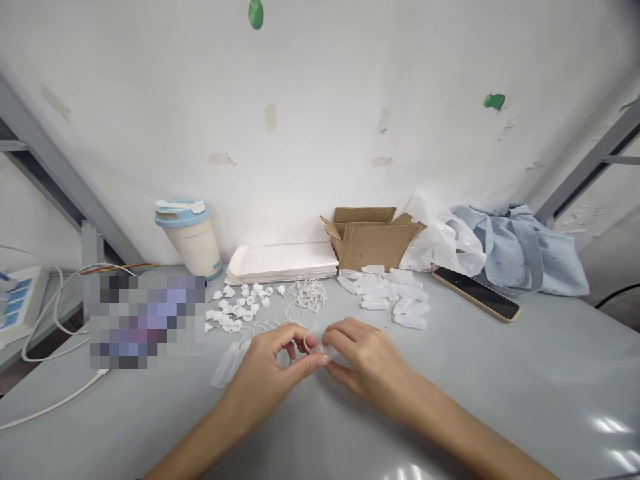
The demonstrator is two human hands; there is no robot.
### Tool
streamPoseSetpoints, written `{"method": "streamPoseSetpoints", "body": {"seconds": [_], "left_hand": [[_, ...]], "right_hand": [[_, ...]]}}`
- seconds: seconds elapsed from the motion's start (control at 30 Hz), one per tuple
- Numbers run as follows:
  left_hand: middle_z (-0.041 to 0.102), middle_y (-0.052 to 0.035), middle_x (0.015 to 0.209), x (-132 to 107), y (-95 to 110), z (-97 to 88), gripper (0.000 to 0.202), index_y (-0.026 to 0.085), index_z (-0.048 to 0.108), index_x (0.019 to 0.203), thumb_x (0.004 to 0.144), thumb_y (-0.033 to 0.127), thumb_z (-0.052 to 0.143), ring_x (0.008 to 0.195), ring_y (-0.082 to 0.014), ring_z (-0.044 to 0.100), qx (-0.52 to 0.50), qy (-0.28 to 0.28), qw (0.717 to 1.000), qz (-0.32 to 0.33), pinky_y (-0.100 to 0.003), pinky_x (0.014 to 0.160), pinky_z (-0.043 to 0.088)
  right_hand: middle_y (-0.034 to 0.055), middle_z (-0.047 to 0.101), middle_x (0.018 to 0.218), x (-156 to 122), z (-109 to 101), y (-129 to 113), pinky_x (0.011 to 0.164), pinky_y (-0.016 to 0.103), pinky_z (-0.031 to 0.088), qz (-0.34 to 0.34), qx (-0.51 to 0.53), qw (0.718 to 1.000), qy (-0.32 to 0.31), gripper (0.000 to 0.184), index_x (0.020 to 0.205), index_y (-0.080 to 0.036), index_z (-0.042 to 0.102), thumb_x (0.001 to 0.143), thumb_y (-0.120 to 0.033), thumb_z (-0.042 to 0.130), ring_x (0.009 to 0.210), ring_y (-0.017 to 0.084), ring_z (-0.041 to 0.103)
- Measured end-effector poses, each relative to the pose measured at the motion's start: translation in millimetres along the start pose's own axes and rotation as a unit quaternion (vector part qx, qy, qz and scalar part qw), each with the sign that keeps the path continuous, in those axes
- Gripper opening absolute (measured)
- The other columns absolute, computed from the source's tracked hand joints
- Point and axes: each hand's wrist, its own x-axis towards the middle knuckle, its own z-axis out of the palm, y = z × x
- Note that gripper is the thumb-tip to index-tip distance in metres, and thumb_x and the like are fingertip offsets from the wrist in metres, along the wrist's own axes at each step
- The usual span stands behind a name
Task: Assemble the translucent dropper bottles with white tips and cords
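My left hand (267, 363) is closed in a pinch on a thin white strap (305, 341), which curves up in a small loop. Against it, my right hand (367, 353) grips a small translucent plastic bottle (327, 351), mostly hidden by the fingers. The fingertips of both hands meet at the bottle's end. Beside and behind my left hand lie more translucent bottles (225, 365) with straps at their tops. Beyond the hands are a heap of loose white straps (309, 297), several white nozzle caps (240, 308) and a pile of loose bottles (385, 293).
Along the wall stand a lidded cup (193, 243), a white stack of flat cartons (285, 260), an open cardboard box (373, 245), a white plastic bag (435, 237) and a blue cloth bag (530, 253). A phone (477, 293) lies at right; a blurred-out item (150, 323) and cables are at left.
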Motion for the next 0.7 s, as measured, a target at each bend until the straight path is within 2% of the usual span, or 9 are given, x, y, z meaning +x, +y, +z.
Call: {"method": "streamPoseSetpoints", "body": {"seconds": [0.1,0.33,0.47,0.6,0.7], "left_hand": [[0.062,0.0024,0.074,-0.2,-0.7,0.5,0.013,0.022,0.061,0.075,0.074,0.034,0.065,0.066,-0.0134,0.053,0.012,0.022,0.999,0.03,-0.025,0.066,0.045],[0.062,0.0016,0.073,-1.2,-5.3,0.9,0.01,0.022,0.063,0.074,0.073,0.03,0.068,0.065,-0.0135,0.053,0.031,0.088,0.991,0.098,-0.025,0.063,0.045],[0.063,0.0006,0.075,-1.4,-5.8,0.5,0.009,0.021,0.064,0.079,0.076,0.029,0.066,0.067,-0.0138,0.053,0.031,0.092,0.985,0.14,-0.024,0.064,0.045],[0.064,0.0009,0.077,-2.6,-4.3,-1.1,0.011,0.022,0.065,0.082,0.084,0.028,0.056,0.069,-0.0132,0.054,0.024,0.072,0.989,0.126,-0.025,0.067,0.044],[0.064,0.0009,0.078,-2.0,-3.6,-1.4,0.011,0.022,0.066,0.081,0.083,0.029,0.057,0.069,-0.0131,0.055,0.013,0.069,0.992,0.109,-0.024,0.067,0.045]], "right_hand": [[0.0041,0.063,0.071,-1.6,6.2,3.5,0.051,0.022,0.033,0.004,-0.006,1.0,0.01,0.002,0.083,-0.015,0.057,0.081,-0.016,0.057,0.06,0.015,0.057],[0.004,0.063,0.07,-3.3,7.5,-1.3,0.051,0.022,0.034,0.015,0.032,0.999,0.027,0.013,0.088,-0.015,0.057,0.089,-0.025,0.049,0.057,0.014,0.056],[0.0045,0.064,0.073,-3.7,6.4,-1.0,0.052,0.022,0.038,0.034,0.08,0.996,0.021,0.014,0.093,-0.015,0.058,0.089,-0.026,0.05,0.056,0.013,0.056],[0.0039,0.063,0.072,-4.3,4.6,-0.4,0.052,0.022,0.04,0.047,0.102,0.993,0.021,0.013,0.092,-0.015,0.058,0.087,-0.025,0.051,0.056,0.013,0.056],[0.004,0.062,0.072,-4.4,5.3,-1.4,0.052,0.022,0.041,0.039,0.099,0.994,0.031,0.014,0.091,-0.015,0.059,0.088,-0.025,0.05,0.054,0.012,0.054]]}}
